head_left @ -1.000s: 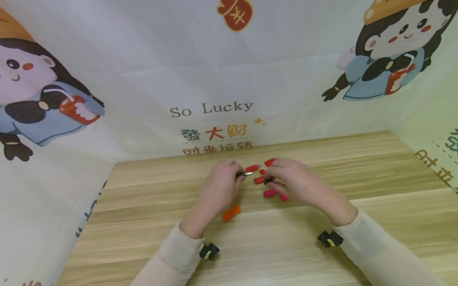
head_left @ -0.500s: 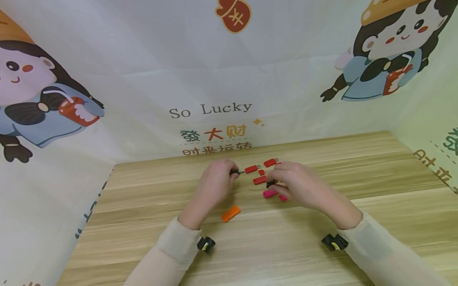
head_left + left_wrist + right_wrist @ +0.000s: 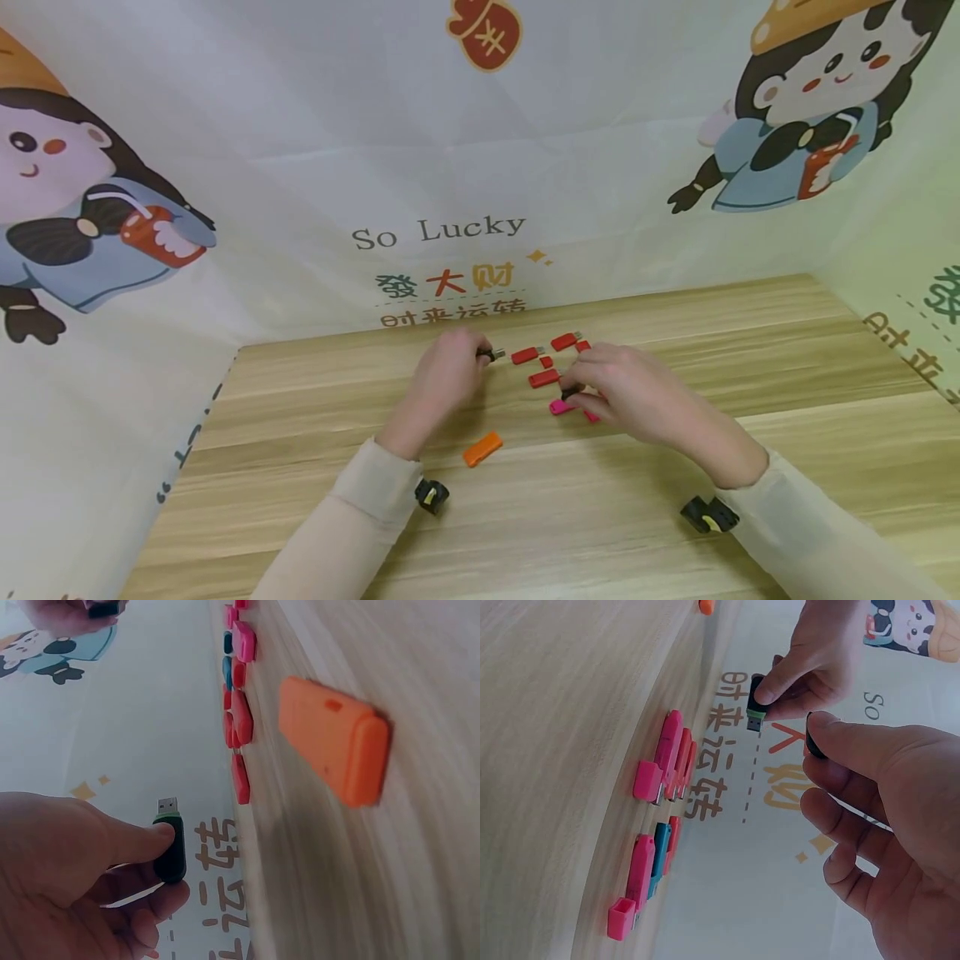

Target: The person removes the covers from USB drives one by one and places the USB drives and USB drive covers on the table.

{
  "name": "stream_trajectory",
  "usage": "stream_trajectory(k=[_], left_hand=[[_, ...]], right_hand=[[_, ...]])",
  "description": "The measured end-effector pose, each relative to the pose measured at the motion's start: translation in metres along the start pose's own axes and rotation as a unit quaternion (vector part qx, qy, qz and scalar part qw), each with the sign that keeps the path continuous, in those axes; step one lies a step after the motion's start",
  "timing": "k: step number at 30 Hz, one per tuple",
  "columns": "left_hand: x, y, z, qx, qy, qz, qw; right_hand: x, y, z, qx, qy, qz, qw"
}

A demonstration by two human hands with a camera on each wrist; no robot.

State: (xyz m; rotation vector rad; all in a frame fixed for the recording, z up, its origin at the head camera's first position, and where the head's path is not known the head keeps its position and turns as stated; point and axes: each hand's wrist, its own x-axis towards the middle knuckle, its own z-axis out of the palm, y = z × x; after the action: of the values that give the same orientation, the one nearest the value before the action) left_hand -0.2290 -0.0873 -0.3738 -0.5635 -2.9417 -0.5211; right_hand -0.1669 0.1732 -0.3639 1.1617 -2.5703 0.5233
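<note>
My left hand [image 3: 448, 371] pinches a black USB flash drive [image 3: 172, 851] between thumb and fingers, raised off the table. Its bare metal plug and green collar point away from the palm. In my right hand [image 3: 622, 387] a small black cap [image 3: 814, 741] is pinched between thumb and forefinger, partly hidden by them. The cap and drive are apart. Left of and beyond the right hand lie red USB drives [image 3: 525, 356] with plugs bare, and a small red cap [image 3: 546, 362] among them. A pink drive [image 3: 559, 407] lies right by the right fingertips.
An orange drive-shaped piece [image 3: 482, 449] lies alone, nearer the front. The right wrist view also shows a teal drive [image 3: 660, 851] and a pink cap [image 3: 620, 919] in the rows. A printed cloth [image 3: 300, 208] rises behind the wooden table [image 3: 315, 467].
My left hand has drawn away to the left with the black drive, widening the gap between the hands. The right hand has moved slightly nearer, still pinching the cap.
</note>
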Motion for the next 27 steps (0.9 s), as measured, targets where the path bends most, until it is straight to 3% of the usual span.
stream_trajectory(k=[12,27], left_hand=[[0.012,-0.007,0.008,0.009,-0.044,-0.018,0.9988],[0.023,-0.017,0.020,-0.007,-0.070,-0.025,0.9972]], right_hand=[[-0.005,0.001,-0.001,-0.001,-0.001,-0.006,1.000],[-0.009,0.001,-0.001,-0.003,0.002,-0.009,1.000]])
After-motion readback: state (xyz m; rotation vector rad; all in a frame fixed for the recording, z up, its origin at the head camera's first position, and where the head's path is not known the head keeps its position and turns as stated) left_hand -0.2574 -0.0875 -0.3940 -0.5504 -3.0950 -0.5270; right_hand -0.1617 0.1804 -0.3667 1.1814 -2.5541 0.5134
